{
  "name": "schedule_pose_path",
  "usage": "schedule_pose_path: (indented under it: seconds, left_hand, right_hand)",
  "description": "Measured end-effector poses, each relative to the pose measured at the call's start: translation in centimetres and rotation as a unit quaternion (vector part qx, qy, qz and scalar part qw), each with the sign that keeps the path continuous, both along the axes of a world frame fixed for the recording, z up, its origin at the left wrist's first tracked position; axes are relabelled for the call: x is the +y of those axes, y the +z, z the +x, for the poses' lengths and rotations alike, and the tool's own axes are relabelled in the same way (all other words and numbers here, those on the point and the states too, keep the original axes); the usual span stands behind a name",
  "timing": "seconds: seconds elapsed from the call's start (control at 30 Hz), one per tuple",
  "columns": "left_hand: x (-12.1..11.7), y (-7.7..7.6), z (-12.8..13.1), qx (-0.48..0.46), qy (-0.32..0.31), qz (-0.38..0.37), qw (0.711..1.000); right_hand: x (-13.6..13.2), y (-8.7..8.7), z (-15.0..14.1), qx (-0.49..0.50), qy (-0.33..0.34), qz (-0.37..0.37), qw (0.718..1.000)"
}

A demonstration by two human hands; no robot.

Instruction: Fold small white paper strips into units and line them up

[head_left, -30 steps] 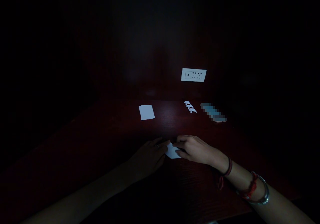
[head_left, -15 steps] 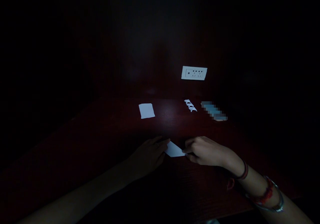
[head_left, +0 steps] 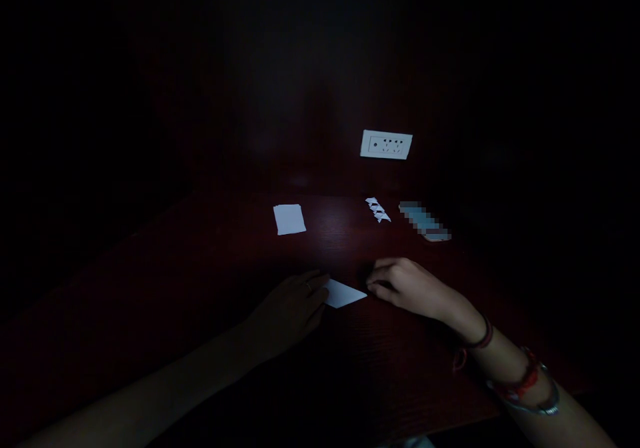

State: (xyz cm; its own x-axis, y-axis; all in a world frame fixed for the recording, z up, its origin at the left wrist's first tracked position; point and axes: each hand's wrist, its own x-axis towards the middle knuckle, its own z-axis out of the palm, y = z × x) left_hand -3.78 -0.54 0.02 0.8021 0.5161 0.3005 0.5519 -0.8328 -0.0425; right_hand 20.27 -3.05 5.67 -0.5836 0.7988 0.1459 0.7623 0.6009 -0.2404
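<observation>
A small white folded paper (head_left: 343, 294) lies at the middle of the dark red table, its pointed end to the right. My left hand (head_left: 295, 305), in shadow and with a ring on one finger, grips the paper's left end. Its fingers cover that end. My right hand (head_left: 403, 287) is just off the pointed tip, fingers bent and a little apart, with nothing seen in them. Farther back lies a stack of white paper sheets (head_left: 289, 219). To its right is a row of small folded paper pieces (head_left: 378, 210).
A phone (head_left: 425, 221) with a blurred-out screen lies at the back right of the table (head_left: 220, 248). Above it, a white socket plate (head_left: 387, 145) sits on the wall. The surroundings are very dark. The table's front edge shows at the lower right.
My right hand has let go of the paper's right tip and moved slightly up and away. My left hand stays on the paper. The view has shifted slightly.
</observation>
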Motion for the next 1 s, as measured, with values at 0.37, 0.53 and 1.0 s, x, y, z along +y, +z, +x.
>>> schedule_pose_path:
  seconds: [0.37, 0.53, 1.0]
  left_hand:
    - [0.1, -0.2, 0.1, -0.048, -0.034, 0.004, 0.998]
    - [-0.2, 0.6, 0.5, -0.051, -0.038, 0.02, 0.998]
    - [0.1, 0.2, 0.5, -0.065, -0.04, 0.013, 0.997]
  right_hand:
    - [1.3, -3.1, -2.1, 0.106, -0.041, -0.059, 0.992]
    - [1.7, -3.4, -2.0, 0.122, -0.067, -0.087, 0.986]
    - [2.4, -3.9, -1.3, 0.163, -0.09, -0.107, 0.977]
